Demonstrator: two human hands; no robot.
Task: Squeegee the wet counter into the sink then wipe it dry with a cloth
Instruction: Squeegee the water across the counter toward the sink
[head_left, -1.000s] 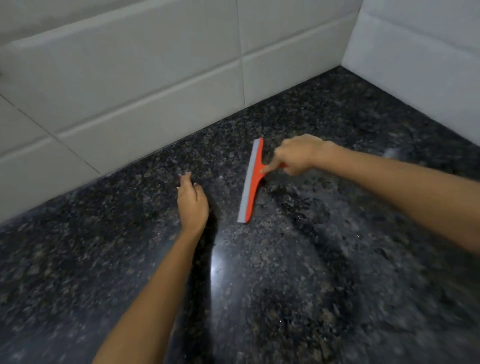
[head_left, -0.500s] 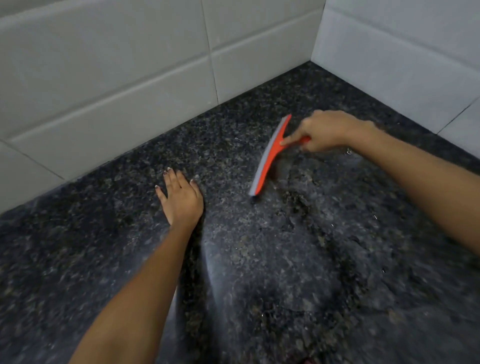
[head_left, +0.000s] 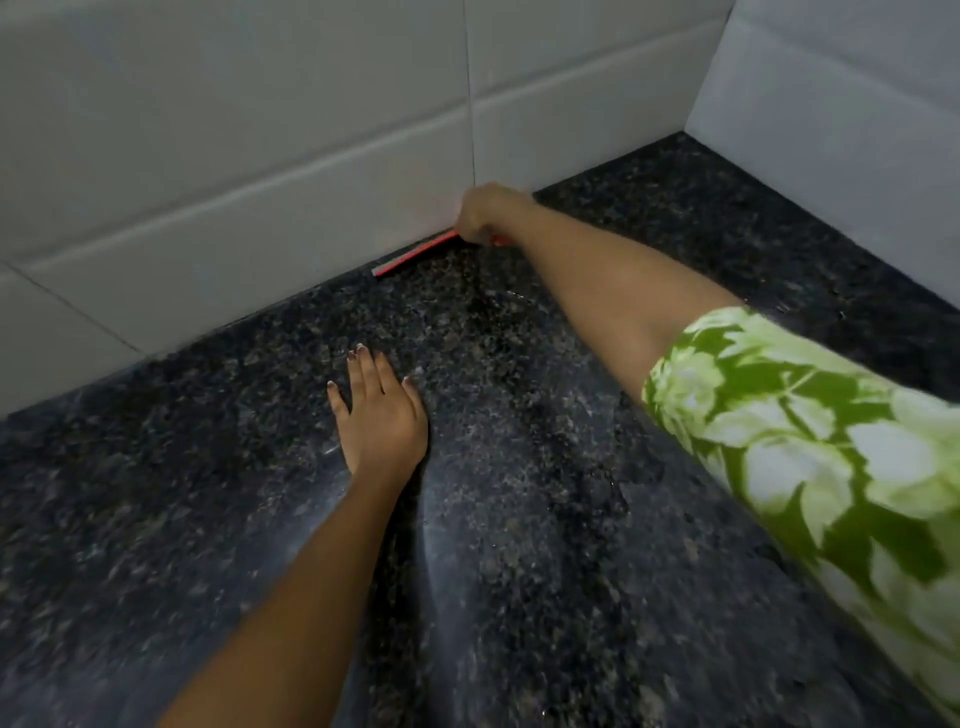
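gripping the squeegee (head_left: 415, 254) against the wall (head_left: 260, 156), right hand (head_left: 480, 215)

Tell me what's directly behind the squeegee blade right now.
The white tiled wall: the squeegee lies along its base on the dark granite counter. The right hand covers the handle and the blade's right end, so contact there cannot be seen.

White tiled walls (head_left: 260, 156) meet in a corner.
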